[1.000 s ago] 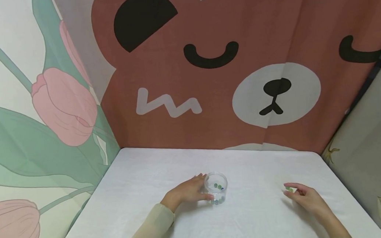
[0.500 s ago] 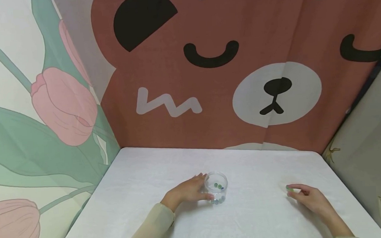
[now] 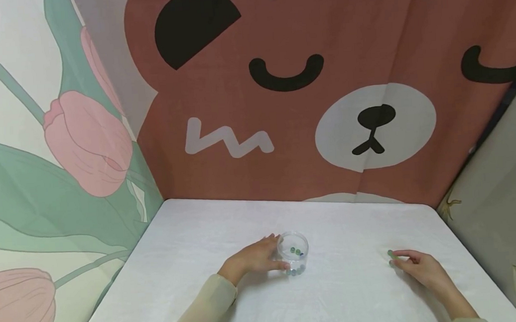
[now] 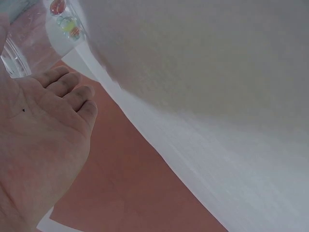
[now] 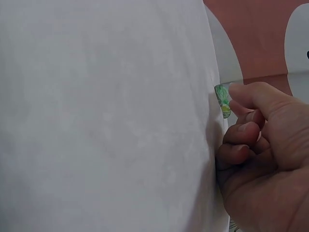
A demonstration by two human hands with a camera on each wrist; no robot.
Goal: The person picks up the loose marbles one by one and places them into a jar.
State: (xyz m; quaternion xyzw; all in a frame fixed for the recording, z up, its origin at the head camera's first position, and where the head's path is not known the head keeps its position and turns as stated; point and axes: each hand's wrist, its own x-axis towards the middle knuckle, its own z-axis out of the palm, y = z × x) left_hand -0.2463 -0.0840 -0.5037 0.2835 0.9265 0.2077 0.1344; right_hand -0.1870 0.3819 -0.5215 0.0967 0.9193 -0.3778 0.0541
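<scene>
My left hand (image 3: 257,257) holds the side of a clear round plastic jar (image 3: 294,262), thumb toward me and fingers behind it. Several glass marbles (image 3: 295,251) show inside the jar. From the left wrist, a corner of the jar (image 4: 36,46) appears with red and green-yellow marbles (image 4: 67,21) against its wall. Over on the right, my right hand (image 3: 420,268) is low at the white table, thumb and index finger pinching at a small cluster of green marbles (image 3: 390,253). In the right wrist view, green and yellow marbles (image 5: 222,100) sit right at the fingertips, the other fingers curled in.
A white cloth-covered table (image 3: 340,305) lies under both hands. Behind its far edge hangs a brown curtain with a bear print (image 3: 286,174). A tulip-print curtain (image 3: 88,143) borders the left side, a pale curtain (image 3: 502,189) the right.
My right hand has shifted slightly right, and the green marbles now show further out beyond its fingertips. The left hand and the jar have stayed in place.
</scene>
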